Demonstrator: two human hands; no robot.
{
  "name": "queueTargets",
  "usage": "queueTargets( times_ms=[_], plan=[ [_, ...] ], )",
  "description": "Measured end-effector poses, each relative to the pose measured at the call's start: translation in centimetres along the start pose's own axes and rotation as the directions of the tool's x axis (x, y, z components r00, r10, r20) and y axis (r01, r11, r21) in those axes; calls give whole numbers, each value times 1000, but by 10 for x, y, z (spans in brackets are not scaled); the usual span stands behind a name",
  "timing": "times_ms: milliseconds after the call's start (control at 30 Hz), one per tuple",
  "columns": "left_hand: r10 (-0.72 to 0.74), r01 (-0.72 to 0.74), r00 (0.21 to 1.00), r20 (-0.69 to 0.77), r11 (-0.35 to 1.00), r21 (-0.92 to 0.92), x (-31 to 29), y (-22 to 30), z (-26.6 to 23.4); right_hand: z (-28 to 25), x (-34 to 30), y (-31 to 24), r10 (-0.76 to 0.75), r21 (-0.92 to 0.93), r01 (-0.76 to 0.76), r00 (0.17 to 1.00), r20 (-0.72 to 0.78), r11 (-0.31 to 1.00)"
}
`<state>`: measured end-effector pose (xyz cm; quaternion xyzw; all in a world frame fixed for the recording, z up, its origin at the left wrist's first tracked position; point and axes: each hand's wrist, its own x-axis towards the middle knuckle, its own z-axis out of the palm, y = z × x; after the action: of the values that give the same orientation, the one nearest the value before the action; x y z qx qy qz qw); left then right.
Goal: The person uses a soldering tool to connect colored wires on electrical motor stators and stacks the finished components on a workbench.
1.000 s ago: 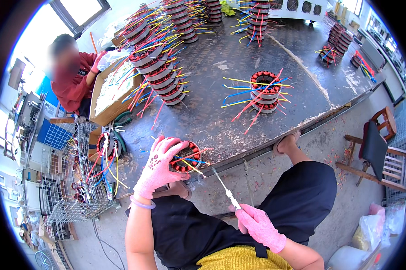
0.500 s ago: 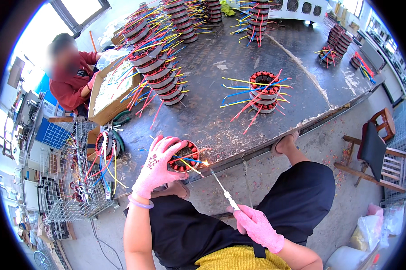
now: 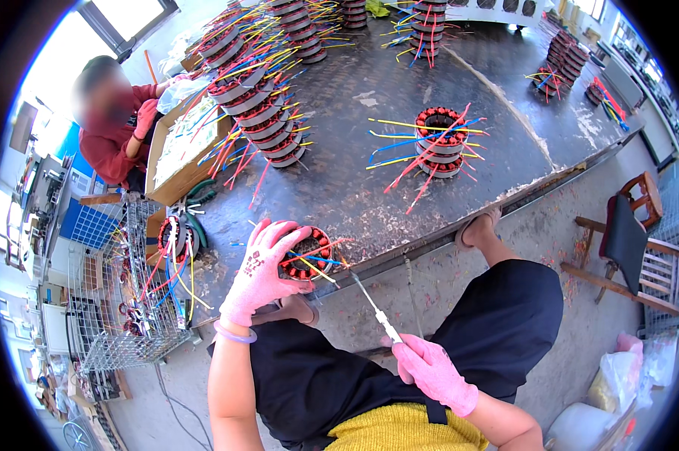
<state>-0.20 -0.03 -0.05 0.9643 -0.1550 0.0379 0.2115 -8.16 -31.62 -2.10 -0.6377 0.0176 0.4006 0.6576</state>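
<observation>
My left hand [image 3: 258, 272], in a pink glove, is closed around the rim of a motor stator [image 3: 315, 250] at the table's near edge. Red coils line its ring, and red, blue and yellow wire leads stick out to the right. My right hand [image 3: 433, 374], also gloved in pink, grips the white handle of a long-necked lighter [image 3: 385, 325]. Its thin metal neck points up and left toward the lead ends, with a small faint orange flame near the tip. Whether the flame touches a wire I cannot tell.
On the dark table [image 3: 339, 150] stand a short stator stack [image 3: 439, 155] and tall stator stacks [image 3: 260, 124]. Left are pliers [image 3: 195, 199], another stator [image 3: 180, 239], a cardboard box [image 3: 185, 161] and a wire basket [image 3: 129, 331]. A co-worker [image 3: 118, 143] sits beyond; a chair [image 3: 627, 244] stands right.
The flame has shrunk and dimmed. The lighter and my right hand have shifted slightly, while my left hand stays on the stator. The co-worker's gloved hand has risen.
</observation>
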Motion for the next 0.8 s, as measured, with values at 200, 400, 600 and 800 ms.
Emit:
queueTargets(
  times_ms=[200,400,600,800],
  plan=[
    [-4,4,1000,3,1000,5,0,-1,1,1,-2,-4,12,38,-12,1000,-6,999],
    [-1,1,1000,0,1000,-6,0,0,0,-1,-2,4,-17,82,16,1000,7,997],
    [-6,6,1000,4,1000,3,0,1,0,1,-2,-1,3,100,-4,1000,14,995],
    [-10,10,1000,12,1000,5,-1,-1,2,0,-1,2,5,107,-6,1000,13,994]
  ],
)
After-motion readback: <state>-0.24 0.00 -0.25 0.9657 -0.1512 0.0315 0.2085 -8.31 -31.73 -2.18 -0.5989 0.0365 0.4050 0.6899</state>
